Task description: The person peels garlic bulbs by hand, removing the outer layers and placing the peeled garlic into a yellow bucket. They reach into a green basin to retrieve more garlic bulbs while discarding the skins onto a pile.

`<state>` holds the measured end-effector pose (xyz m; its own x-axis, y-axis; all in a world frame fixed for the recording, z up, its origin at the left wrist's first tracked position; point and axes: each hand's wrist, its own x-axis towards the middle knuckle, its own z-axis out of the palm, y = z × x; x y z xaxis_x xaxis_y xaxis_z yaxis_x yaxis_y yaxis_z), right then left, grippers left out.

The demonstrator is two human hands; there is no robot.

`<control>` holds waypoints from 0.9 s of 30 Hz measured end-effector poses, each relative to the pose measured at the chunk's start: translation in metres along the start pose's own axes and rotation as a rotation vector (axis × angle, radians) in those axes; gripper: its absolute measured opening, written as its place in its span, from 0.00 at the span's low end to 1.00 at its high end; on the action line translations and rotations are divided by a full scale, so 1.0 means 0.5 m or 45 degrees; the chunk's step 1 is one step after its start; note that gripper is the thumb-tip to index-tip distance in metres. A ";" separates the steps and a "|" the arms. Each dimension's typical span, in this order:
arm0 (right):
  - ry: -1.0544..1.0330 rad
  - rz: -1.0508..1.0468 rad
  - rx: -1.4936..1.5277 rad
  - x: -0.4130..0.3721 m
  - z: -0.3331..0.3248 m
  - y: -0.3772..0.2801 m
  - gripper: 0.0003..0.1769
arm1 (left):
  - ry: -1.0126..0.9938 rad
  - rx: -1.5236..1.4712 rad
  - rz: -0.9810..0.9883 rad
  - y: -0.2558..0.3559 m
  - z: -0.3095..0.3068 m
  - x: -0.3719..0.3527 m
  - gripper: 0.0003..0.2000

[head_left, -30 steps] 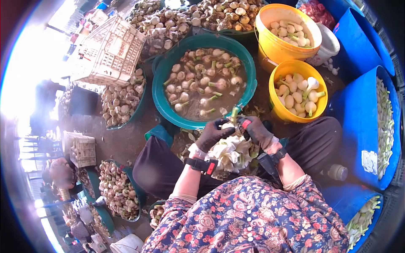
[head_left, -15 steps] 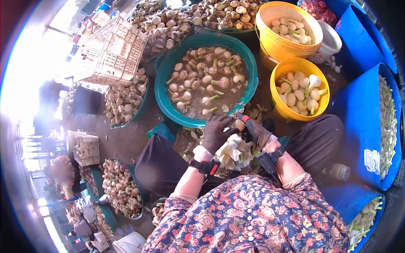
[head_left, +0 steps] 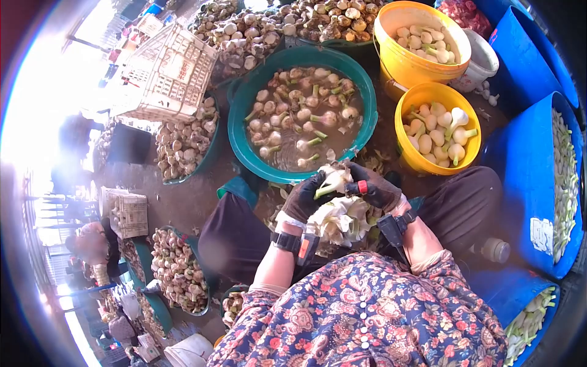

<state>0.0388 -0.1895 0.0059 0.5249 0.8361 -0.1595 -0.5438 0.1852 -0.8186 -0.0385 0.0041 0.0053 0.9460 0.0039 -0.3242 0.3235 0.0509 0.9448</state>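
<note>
A garlic bulb [head_left: 335,180] with a short green stem is held between my two gloved hands, just in front of the green tub's near rim. My left hand [head_left: 303,197] is closed around its stem side. My right hand [head_left: 377,191] is closed at the bulb's other side, with a tool with a black-and-red handle [head_left: 362,187] in its fingers; its blade or tip cannot be made out. Pale garlic peelings [head_left: 339,220] lie in a heap below my hands. Beyond them, the green tub [head_left: 241,150] holds murky water with several garlic bulbs floating in it.
A yellow bucket [head_left: 422,164] of peeled white bulbs stands right of the tub, with a larger yellow bucket [head_left: 397,64] behind it. Blue containers [head_left: 526,177] line the right side. A white crate [head_left: 165,73] and tubs of unpeeled garlic [head_left: 177,269] are at left.
The garlic bulb has come up into clear view between my hands. My left hand, earlier spread near the tub rim, has closed on it; my right hand has turned, with the tool pointing differently.
</note>
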 end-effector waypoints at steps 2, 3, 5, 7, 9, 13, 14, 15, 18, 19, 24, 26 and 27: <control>0.078 -0.116 -0.217 0.015 -0.009 0.034 0.33 | 0.046 0.328 0.147 -0.020 -0.004 -0.008 0.14; 0.163 -0.203 -0.464 0.022 -0.009 0.053 0.33 | 0.105 0.253 0.084 -0.060 -0.015 0.002 0.14; 0.322 -0.532 -1.402 0.021 -0.004 0.057 0.31 | 0.139 0.001 -0.034 -0.090 -0.024 0.013 0.14; 0.336 -0.553 -1.501 0.024 0.008 0.060 0.29 | 0.156 0.049 0.034 -0.092 -0.023 0.015 0.14; 0.489 -0.640 -1.475 0.033 0.013 0.076 0.19 | 0.178 0.120 0.088 -0.083 -0.022 0.009 0.14; 0.883 -0.237 -0.109 0.055 -0.014 0.084 0.07 | 0.243 -0.212 0.053 -0.016 0.016 -0.018 0.12; 0.970 -0.042 0.078 0.054 -0.037 0.083 0.09 | 0.140 0.172 0.244 -0.005 0.018 -0.035 0.09; 0.959 -0.029 0.174 0.047 -0.044 0.077 0.12 | -0.091 0.410 0.200 -0.005 0.009 -0.047 0.10; 0.922 -0.077 -0.069 0.032 -0.046 0.073 0.19 | -0.545 1.289 -0.166 -0.013 -0.004 -0.078 0.17; 0.922 -0.070 -0.102 0.030 -0.044 0.072 0.21 | -0.592 1.443 -0.208 -0.007 -0.012 -0.082 0.25; 0.980 0.222 0.185 0.037 -0.035 0.072 0.23 | -0.029 1.534 -0.501 0.013 -0.052 -0.039 0.26; 0.945 0.317 0.168 0.046 -0.036 0.080 0.24 | 0.275 1.428 -0.212 -0.031 -0.093 0.010 0.25; 0.905 0.312 0.096 0.047 -0.035 0.093 0.24 | 0.352 1.499 -0.148 -0.063 -0.117 0.047 0.25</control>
<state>0.0375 -0.1706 -0.0454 0.6652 0.3282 -0.6707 -0.7294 0.0933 -0.6777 -0.0274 0.0609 -0.0347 0.9203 0.2801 -0.2731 0.3626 -0.8725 0.3274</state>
